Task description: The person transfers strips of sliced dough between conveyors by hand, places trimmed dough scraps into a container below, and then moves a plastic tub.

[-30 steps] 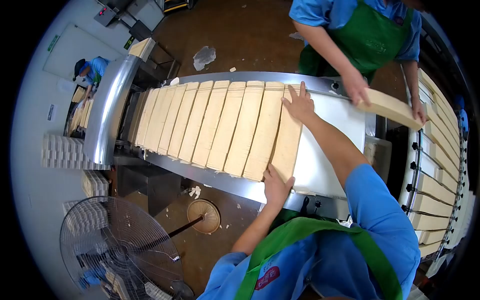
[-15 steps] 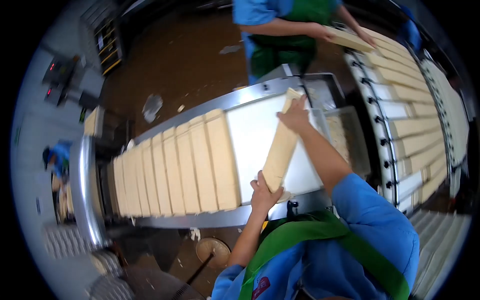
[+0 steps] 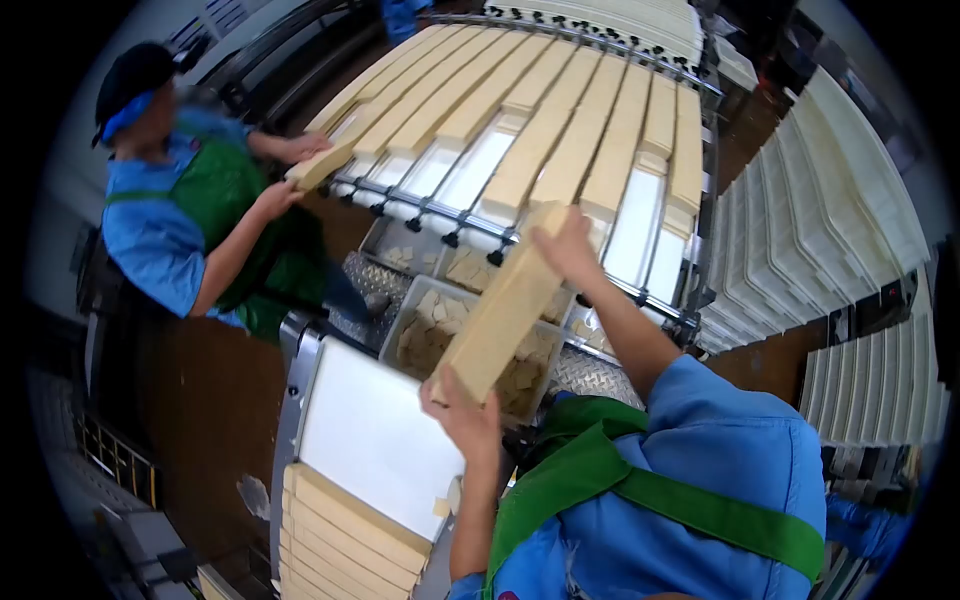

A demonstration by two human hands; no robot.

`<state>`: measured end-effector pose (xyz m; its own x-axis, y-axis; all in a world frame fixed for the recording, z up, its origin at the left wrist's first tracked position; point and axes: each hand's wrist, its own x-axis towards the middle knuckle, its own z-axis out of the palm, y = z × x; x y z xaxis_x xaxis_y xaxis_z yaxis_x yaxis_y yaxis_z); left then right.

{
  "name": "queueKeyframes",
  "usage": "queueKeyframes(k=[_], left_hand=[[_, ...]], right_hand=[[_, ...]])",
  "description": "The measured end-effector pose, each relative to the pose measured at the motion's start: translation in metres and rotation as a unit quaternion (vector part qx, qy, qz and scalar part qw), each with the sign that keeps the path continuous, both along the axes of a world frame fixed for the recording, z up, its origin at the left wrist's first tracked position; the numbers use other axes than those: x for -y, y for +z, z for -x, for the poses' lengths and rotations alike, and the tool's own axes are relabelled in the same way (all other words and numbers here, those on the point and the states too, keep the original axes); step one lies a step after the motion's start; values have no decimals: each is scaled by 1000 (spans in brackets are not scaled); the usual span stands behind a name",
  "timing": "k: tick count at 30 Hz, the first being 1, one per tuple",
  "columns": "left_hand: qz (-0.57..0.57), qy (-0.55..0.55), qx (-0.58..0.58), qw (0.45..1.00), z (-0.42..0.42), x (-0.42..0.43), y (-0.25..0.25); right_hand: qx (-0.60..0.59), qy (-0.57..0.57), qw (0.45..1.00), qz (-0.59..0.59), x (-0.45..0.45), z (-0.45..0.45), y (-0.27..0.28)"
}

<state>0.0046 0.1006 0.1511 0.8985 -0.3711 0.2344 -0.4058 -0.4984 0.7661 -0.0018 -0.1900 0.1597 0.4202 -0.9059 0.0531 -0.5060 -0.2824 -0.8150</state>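
Between my two hands is a long cream-coloured slab (image 3: 502, 308), which looks like dough, tilted up above a bin of scraps. My left hand (image 3: 466, 418) grips its lower, near end. At the far end my right hand (image 3: 572, 250) is wrapped round it, close to the edge of the roller-fed table. Several long strips of the same material (image 3: 580, 125) lie side by side on that table. More slabs (image 3: 345, 545) are packed in a row on the white belt (image 3: 365, 415) at my lower left.
A co-worker (image 3: 205, 215) at the left holds another slab at the table's edge. Below my slab stands a grey bin (image 3: 392, 338) of broken pieces. Stacked white trays (image 3: 830, 200) rise at the right. A metal rail with black knobs (image 3: 450, 240) runs along the table's front.
My view has swung right, from the white belt to the wide table of strips. The slab has been lifted off the belt and carried across above the scrap bin, in both hands throughout.
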Motion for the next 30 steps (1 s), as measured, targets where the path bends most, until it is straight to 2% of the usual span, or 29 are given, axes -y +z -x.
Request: queueKeyframes(k=[1, 3, 5, 6, 7, 8, 10, 11, 13, 16, 19, 21, 23, 25, 29, 30], left_hand=[[2, -63, 17, 998, 9, 20, 6], [16, -153, 33, 988, 29, 56, 16], [4, -205, 26, 979, 47, 83, 27], [2, -274, -3, 962, 55, 94, 30], [-2, -341, -32, 940, 62, 105, 31], [-4, -342, -31, 939, 70, 116, 30], [-1, -406, -78, 911, 81, 135, 27], [-4, -406, -77, 911, 81, 145, 29], [-4, -388, -167, 906, 79, 163, 34], [-18, -386, -107, 916, 78, 185, 21], [-34, -380, -137, 914, 78, 202, 18], [-35, -385, -118, 915, 77, 214, 14], [-36, -389, -99, 915, 75, 226, 12], [-38, -395, -160, 904, 74, 238, 12], [-37, -394, -165, 903, 71, 265, -5], [-10, -411, -119, 904, 68, 272, -15]], right_hand=[[-48, -21, 998, 36, 39, 22, -10], [-94, -49, 993, -42, 85, 65, 13], [-221, -34, 974, -28, 139, 96, 3], [-221, -37, 974, -31, 155, 105, 5], [-325, 8, 946, -8, 170, 111, 6], [-425, 54, 903, 16, 185, 114, 6], [-405, 68, 911, 35, 217, 109, -7], [-386, 80, 917, 57, 230, 105, -9], [-391, 83, 915, 58, 257, 95, -14], [-408, 66, 910, 42, 283, 84, -20], [-398, 51, 916, 22, 296, 83, -29], [-391, 0, 914, 105, 299, 85, -32], [-380, 9, 920, 95, 308, 87, -28], [-369, 18, 925, 86, 316, 88, -31], [-324, -41, 931, 164, 310, 91, -23], [-302, -70, 931, 191, 301, 90, -19]])
